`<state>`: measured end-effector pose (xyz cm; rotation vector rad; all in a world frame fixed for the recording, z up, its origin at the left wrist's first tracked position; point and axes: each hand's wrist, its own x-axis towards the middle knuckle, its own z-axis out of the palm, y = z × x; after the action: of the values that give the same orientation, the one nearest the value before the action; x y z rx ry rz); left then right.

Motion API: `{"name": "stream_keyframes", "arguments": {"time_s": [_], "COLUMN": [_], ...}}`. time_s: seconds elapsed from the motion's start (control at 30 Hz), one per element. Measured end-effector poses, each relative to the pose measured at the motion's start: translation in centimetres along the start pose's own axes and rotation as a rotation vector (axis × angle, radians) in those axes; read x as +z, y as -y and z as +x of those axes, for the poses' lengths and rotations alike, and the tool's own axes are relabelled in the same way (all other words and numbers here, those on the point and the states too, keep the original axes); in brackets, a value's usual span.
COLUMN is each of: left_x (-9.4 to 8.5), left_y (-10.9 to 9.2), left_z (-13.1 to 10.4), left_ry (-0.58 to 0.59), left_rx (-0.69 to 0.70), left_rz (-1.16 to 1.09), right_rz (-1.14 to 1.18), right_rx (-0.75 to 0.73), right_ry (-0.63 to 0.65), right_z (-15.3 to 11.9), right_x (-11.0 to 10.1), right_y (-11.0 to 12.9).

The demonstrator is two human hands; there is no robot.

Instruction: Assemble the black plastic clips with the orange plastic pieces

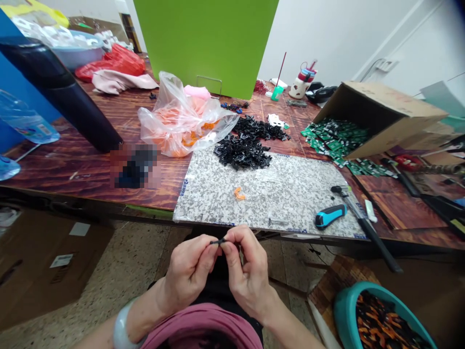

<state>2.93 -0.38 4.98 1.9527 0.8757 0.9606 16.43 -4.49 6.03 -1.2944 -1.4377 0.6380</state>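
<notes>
My left hand (189, 269) and my right hand (247, 271) meet over my lap, just below the table edge. Between their fingertips they pinch a small black plastic part (218, 241). On the speckled grey slab (276, 203) in front of me lies one small orange piece (239, 194). A heap of black plastic parts (243, 150) sits at the slab's far edge. Behind it a clear plastic bag (181, 118) holds orange pieces.
A hammer (358, 218) with a blue-black grip lies on the slab's right side. A tipped cardboard box (381, 116) spills green pieces at the right. A teal basin (378, 320) of orange-black parts stands on the floor at lower right. A green panel (203, 43) stands behind.
</notes>
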Motion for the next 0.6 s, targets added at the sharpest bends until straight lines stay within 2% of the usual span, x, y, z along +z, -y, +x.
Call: {"name": "stream_keyframes", "arguments": {"time_s": [0.07,0.17,0.2,0.3,0.43,0.53,0.6], "left_x": [0.1,0.3,0.4,0.4,0.3,0.1,0.0], "left_y": [0.7,2.0,2.3,3.0,3.2,3.4,3.6], "left_z": [0.8,2.0,2.3,2.6,2.2,2.0,1.9], "left_ry": [0.023,0.028,0.021,0.004,-0.002,-0.011,-0.029], "left_rx": [-0.132,-0.360,-0.427,-0.573,-0.676,-0.688,-0.691], "left_rz": [-0.076,-0.257,-0.329,-0.538,-0.695,-0.789,-0.836], "right_rz": [-0.024,-0.086,-0.139,-0.407,-0.637,-0.632,-0.585], "right_rx": [0.062,0.096,0.083,0.040,0.034,0.006,-0.019], "right_ry": [0.043,0.164,0.169,0.075,0.113,0.144,0.111], "right_z": [1.1,3.7,4.7,7.2,8.8,8.9,8.7], "right_x": [-0.1,-1.4,-2.0,-3.9,-5.1,-5.0,-4.9], "right_y": [-1.0,-3.5,-4.5,-7.8,-10.8,-11.1,-10.7]}}
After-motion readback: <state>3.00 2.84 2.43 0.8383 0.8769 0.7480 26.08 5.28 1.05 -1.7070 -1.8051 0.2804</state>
